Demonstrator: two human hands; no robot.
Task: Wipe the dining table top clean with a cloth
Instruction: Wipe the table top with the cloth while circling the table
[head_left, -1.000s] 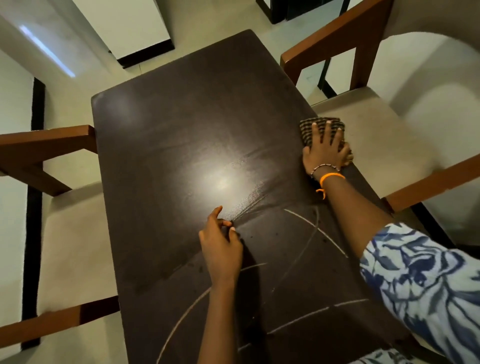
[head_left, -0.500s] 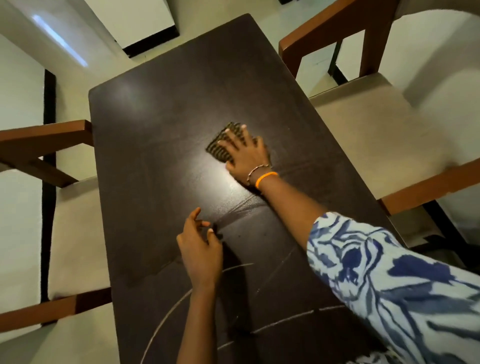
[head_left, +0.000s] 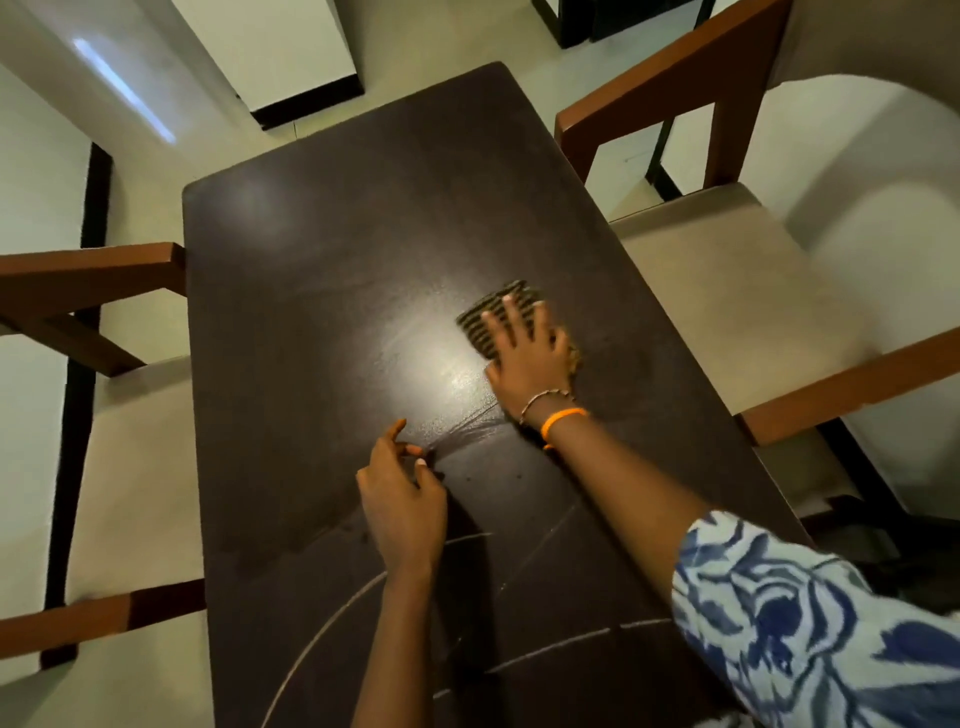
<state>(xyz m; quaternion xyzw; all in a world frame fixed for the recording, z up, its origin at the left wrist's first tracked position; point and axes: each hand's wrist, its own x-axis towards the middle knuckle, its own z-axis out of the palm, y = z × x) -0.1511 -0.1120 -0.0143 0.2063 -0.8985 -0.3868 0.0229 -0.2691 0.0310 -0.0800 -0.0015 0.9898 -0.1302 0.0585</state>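
cloth (head_left: 493, 319): dark striped, flat | table top (head_left: 322, 312): dark brown, glossy, chalk-marked

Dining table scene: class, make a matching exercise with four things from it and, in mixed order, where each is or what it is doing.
Things:
1. cloth
2. left hand
3. orange band
4. chalk lines

Places or states:
A. on the near part of the table top
B. around the right wrist
C. pressed flat under the right hand
D. fingertips resting on the table, holding nothing

Pairs: 1-C, 2-D, 3-B, 4-A
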